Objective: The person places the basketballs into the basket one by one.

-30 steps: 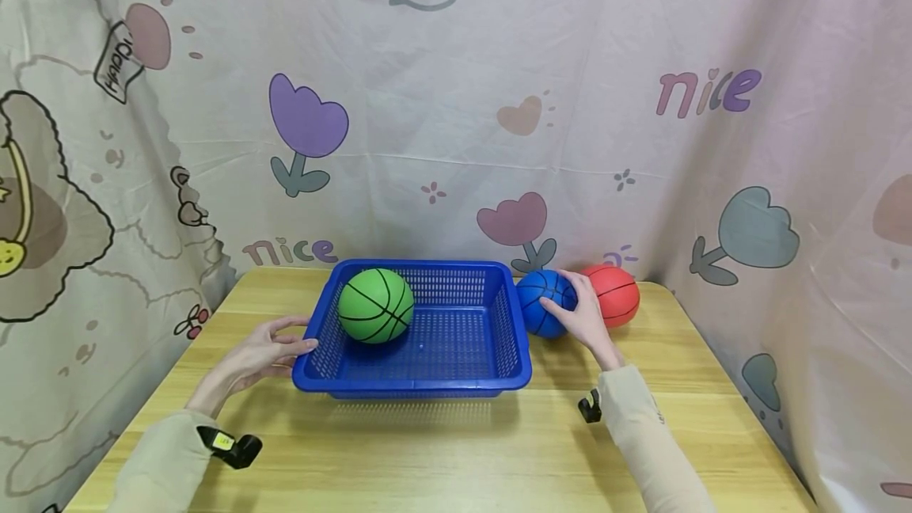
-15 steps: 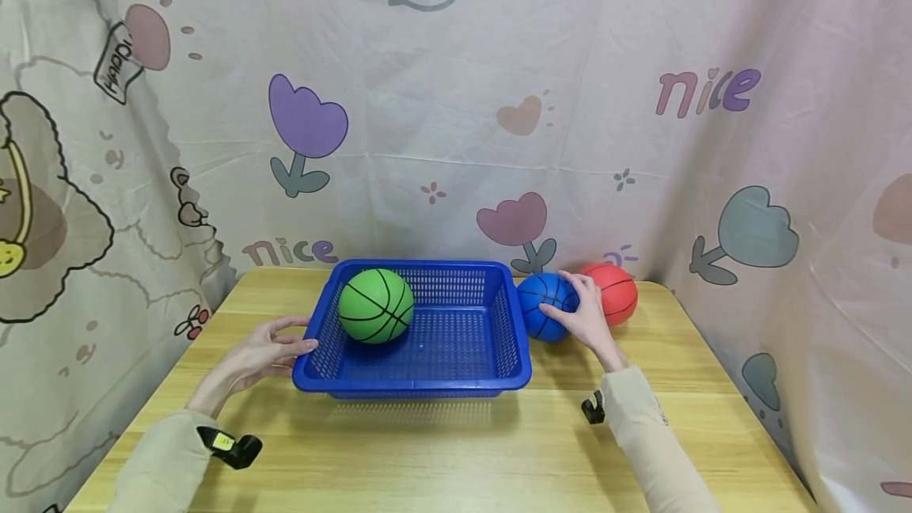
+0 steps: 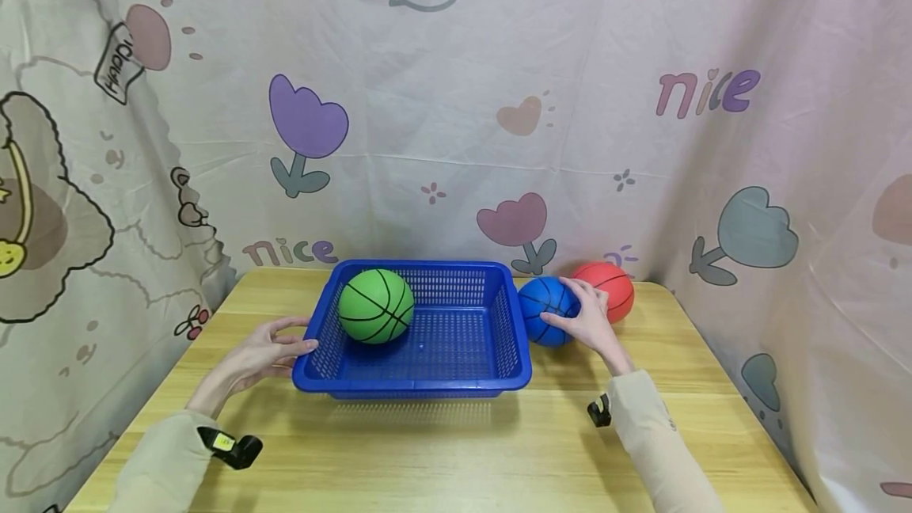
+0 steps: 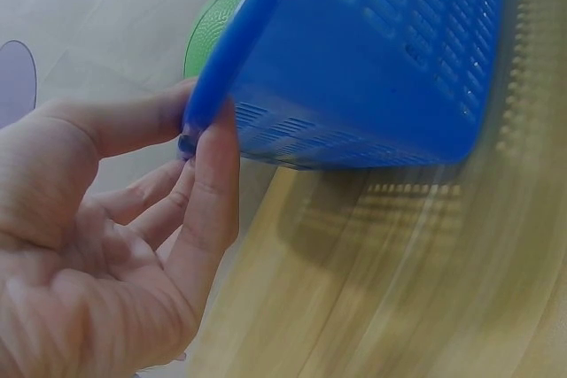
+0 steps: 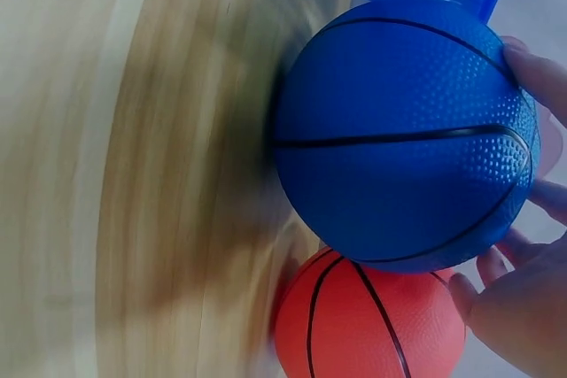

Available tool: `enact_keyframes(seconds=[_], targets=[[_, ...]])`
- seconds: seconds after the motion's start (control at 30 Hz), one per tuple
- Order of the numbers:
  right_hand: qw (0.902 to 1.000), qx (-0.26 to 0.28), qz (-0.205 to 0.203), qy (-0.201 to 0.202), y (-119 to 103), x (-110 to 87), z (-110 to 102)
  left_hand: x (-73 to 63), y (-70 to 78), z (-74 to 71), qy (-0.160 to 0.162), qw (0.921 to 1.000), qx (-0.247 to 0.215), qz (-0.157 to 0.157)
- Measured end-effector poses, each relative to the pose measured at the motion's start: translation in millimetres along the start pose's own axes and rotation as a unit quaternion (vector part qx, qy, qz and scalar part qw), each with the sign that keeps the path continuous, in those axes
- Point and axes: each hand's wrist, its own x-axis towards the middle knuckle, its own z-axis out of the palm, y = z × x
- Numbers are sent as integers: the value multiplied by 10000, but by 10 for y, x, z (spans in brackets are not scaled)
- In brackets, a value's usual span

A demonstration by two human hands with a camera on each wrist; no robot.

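Observation:
A blue plastic basket stands mid-table with a green ball in its left part; both balls and basket show well in the head view. My left hand pinches the basket's left rim between thumb and fingers, as the left wrist view confirms. To the right of the basket lies a blue ball, marked with black lines like a basketball. My right hand grips it from the right and top, thumb on the near side. Just behind that hand is a red ball, partly covered by the fingers.
All of this rests on a wooden table. A printed curtain hangs behind the table and along both sides. A small black camera sits at the right wrist, and another black camera at the left.
The blue ball and my right hand have shifted slightly nearer the front. The red ball has moved a little to the left. My left hand and the basket look unchanged.

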Motion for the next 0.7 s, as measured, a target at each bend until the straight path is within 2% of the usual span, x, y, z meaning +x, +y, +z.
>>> enact_keyframes(seconds=[0.2, 0.7], targets=[[10000, -40, -34, -3, 1, -35, 10, -7, 5, 9, 19, 10000, -45, -13], [9993, 181, 246, -214, 7, -136, 10, -6, 1, 2, -41, 9999, -111, 3]])
